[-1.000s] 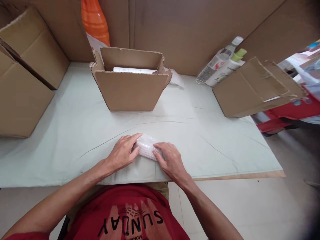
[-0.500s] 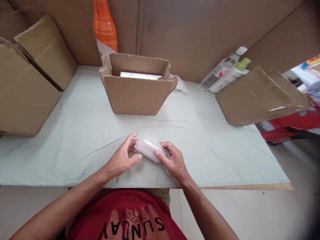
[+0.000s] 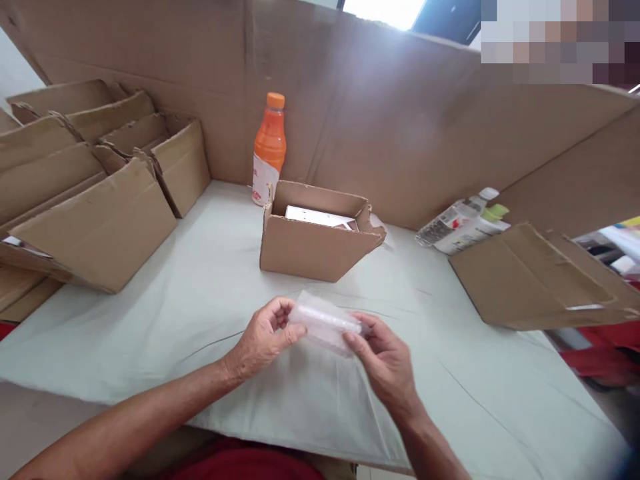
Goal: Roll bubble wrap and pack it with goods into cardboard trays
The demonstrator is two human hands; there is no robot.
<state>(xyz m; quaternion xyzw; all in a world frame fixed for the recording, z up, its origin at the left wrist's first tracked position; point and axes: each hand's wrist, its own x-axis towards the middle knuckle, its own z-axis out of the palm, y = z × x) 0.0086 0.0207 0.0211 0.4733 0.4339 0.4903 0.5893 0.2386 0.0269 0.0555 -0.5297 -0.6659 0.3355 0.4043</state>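
A piece of clear bubble wrap [image 3: 324, 327] is held up in front of me between both hands, folded or rolled into a small bundle; I cannot tell what, if anything, lies inside it. My left hand [image 3: 267, 337] pinches its left end between thumb and fingers. At the other end, my right hand [image 3: 384, 357] grips it, thumb on top. Just beyond the hands stands a cardboard box [image 3: 310, 250] with an open top, and a flat white item [image 3: 320, 217] shows inside it.
An orange bottle [image 3: 270, 147] stands behind the box against a cardboard wall [image 3: 400, 120]. Several open cardboard boxes [image 3: 115, 227] crowd the left side. To the right are a clear bottle [image 3: 450, 220], a white bottle with a green cap [image 3: 473, 233] and another cardboard box [image 3: 535, 280].
My left hand has closed on the bubble wrap's left end; before, its fingers were apart beside it. The head view has tilted up, showing more of the back wall and the orange bottle.
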